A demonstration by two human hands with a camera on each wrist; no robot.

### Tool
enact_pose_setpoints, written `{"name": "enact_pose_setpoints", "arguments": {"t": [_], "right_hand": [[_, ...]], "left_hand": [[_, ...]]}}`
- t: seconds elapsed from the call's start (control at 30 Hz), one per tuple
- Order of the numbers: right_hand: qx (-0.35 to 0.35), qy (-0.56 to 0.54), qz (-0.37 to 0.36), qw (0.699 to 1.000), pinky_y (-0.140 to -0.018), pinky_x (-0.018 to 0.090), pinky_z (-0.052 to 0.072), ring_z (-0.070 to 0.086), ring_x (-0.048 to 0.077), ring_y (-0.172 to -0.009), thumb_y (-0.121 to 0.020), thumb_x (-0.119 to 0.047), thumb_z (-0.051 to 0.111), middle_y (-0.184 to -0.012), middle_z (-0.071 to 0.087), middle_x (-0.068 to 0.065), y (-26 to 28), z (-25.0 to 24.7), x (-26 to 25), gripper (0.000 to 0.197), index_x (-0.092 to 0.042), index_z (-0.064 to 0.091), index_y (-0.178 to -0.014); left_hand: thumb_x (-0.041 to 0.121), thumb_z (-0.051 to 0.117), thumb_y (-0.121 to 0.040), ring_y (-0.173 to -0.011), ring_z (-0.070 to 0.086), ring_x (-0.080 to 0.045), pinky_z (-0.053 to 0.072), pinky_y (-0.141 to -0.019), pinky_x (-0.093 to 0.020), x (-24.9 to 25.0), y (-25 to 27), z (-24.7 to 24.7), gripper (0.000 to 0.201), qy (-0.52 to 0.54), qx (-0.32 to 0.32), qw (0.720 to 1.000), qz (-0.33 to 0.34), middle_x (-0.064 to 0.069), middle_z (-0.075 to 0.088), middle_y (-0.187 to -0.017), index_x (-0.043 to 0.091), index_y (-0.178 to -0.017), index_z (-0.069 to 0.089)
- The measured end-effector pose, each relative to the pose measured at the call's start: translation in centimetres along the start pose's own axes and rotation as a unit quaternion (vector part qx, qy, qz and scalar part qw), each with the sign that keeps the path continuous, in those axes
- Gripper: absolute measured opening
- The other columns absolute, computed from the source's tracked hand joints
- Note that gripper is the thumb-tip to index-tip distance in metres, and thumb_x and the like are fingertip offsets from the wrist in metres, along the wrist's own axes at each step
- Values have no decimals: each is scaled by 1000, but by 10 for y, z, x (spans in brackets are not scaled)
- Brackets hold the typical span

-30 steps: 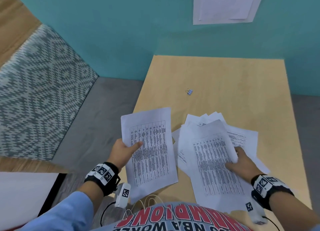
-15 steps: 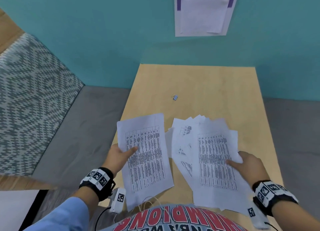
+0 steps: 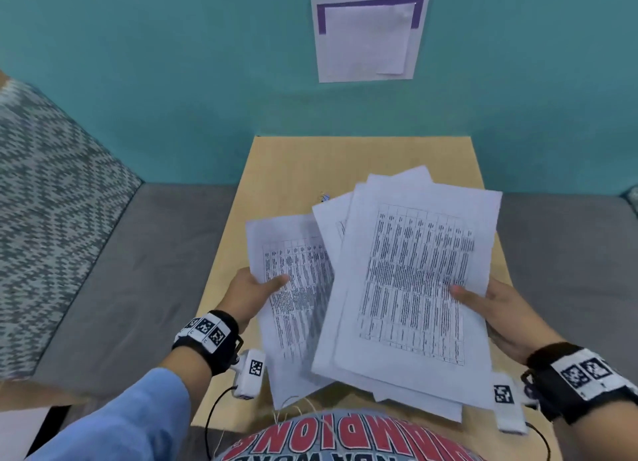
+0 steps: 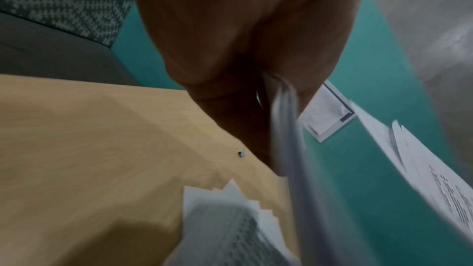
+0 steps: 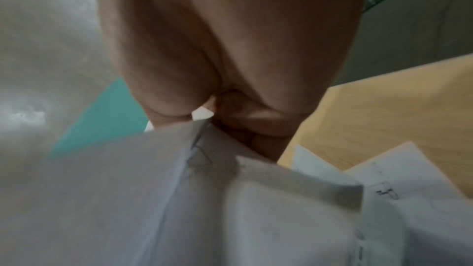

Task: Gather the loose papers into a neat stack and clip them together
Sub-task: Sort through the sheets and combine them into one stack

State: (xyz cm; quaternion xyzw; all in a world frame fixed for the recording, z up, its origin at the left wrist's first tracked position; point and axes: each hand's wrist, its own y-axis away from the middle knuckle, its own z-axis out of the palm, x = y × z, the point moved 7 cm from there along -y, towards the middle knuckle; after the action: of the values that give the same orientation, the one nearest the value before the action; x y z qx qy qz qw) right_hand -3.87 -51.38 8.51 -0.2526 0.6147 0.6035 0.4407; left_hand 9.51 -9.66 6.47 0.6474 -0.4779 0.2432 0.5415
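Note:
My left hand pinches the left edge of a printed sheet, thumb on top, and holds it above the wooden table. My right hand grips a fanned bundle of several printed papers by its right edge, lifted off the table and overlapping the left sheet. In the left wrist view the left hand holds the sheet edge-on. The right wrist view has the right hand clamped on the papers. A small binder clip lies on the table just beyond the papers, and it shows too as the binder clip.
The table stands against a teal wall with a paper notice taped to it. Grey floor lies on both sides of the table, and a patterned rug lies at the left. Cables hang near my shirt.
My right hand has lifted the scattered papers off the table as one bundle and brought them over the left sheet. The left hand has kept its sheet and moved right and up.

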Motion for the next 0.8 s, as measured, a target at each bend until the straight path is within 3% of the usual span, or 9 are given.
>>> {"name": "enact_pose_setpoints", "arguments": {"t": [0.1,0.2,0.3,0.43,0.53,0.63,0.67,0.73,0.8], "right_hand": [[-15,-26,14,999,-110,56,46,70,33,-120,-91,-16,69,-131,73,8,-2,14,-4,45,-13,65,-135],[-30,-33,26,999,-110,56,47,71,33,-118,-91,-14,69,-128,74,12,-5,37,-1,41,-7,68,-131],[-64,-28,36,997,-111,56,46,70,35,-119,-91,-12,70,-129,73,15,-7,63,4,40,-4,68,-131],[-94,-13,-4,995,-101,39,57,70,28,-121,-91,-2,69,-127,74,11,-3,83,-13,35,-6,70,-126],[-26,56,-107,992,-68,10,56,78,1,-80,-87,-2,76,-82,82,-11,11,80,-51,14,-14,72,-93],[6,112,-183,977,-58,1,44,65,-13,-54,-85,-10,78,-53,68,-24,19,87,-67,28,-25,62,-68],[18,129,-180,975,-58,1,44,63,-14,-53,-87,-10,78,-51,66,-25,15,85,-60,33,-28,60,-66],[46,150,-156,975,-71,3,48,67,-15,-68,-87,-19,82,-71,75,-26,-1,78,-33,19,-31,69,-79],[61,170,-120,976,-64,0,45,67,-9,-71,-86,-22,82,-67,72,-28,-17,74,-6,17,-30,69,-80]], "left_hand": [[38,85,-85,-116,77,-26,57,-106,-54,20,4,14,56,65,-40,997,13,-3,82,-119,12,-133,72],[57,74,-84,-119,76,-27,56,-108,-54,39,17,31,71,134,-112,985,-12,-4,79,-129,16,-141,66],[75,84,-61,-118,76,-23,58,-105,-47,53,27,47,93,127,-161,979,7,-2,79,-129,20,-134,69],[35,93,-78,-113,78,-17,59,-105,-54,72,32,53,47,37,-136,986,84,5,82,-121,30,-121,75],[20,86,-89,-120,75,-18,58,-108,-48,84,31,51,33,66,-116,982,137,4,81,-124,32,-118,76],[8,80,-94,-120,75,-19,59,-104,-41,87,34,59,33,105,-122,973,163,3,81,-124,32,-116,77],[6,80,-94,-118,76,-19,60,-103,-40,84,35,65,33,102,-124,975,156,3,82,-122,32,-114,77],[7,83,-91,-115,76,-20,61,-102,-42,71,32,78,32,76,-119,980,140,1,82,-119,29,-114,78],[14,86,-89,-109,76,-25,59,-101,-55,55,27,87,26,34,-105,985,130,-10,80,-116,21,-112,78]]}}
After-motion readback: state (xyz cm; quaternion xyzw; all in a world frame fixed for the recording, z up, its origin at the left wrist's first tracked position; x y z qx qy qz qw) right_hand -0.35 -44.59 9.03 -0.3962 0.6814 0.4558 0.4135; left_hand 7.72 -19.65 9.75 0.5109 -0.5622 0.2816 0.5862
